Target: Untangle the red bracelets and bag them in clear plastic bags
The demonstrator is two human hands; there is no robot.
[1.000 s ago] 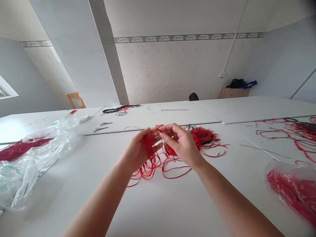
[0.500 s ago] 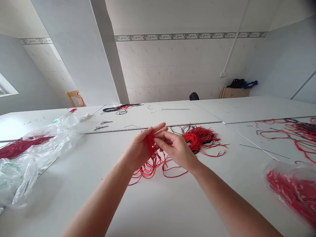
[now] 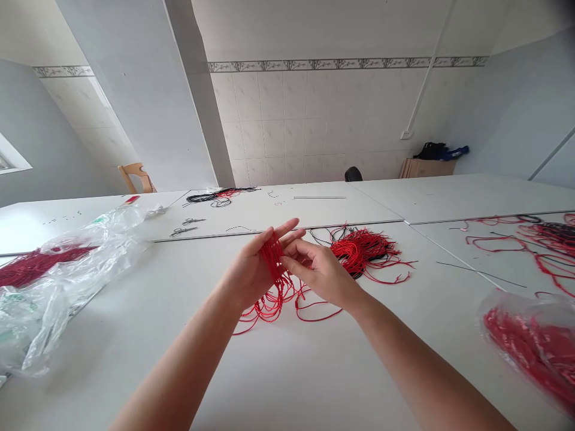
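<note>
Several red braided cords (image 3: 272,257) lie across the palm of my left hand (image 3: 248,266), pinned near the thumb, with its fingers stretched toward the right. Their lower ends hang down and spread in loops on the white table (image 3: 278,377). My right hand (image 3: 321,269) is closed at the cords' right side, thumb and fingertips pinching at them. Just beyond my right hand lies a pile of red cords (image 3: 366,248) with some black strands under it.
Left, a clear plastic bag (image 3: 112,251) holds dark red cords (image 3: 45,266). Another bag of red cords (image 3: 534,347) sits right. Farther back are scissors (image 3: 184,230), black cords (image 3: 211,196) and a thin rod (image 3: 320,197). Red and black cords (image 3: 552,239) spread at the right edge.
My left hand's fingertips have shifted very slightly up and to the left. Both hands stay on the red cords, with little other visible difference.
</note>
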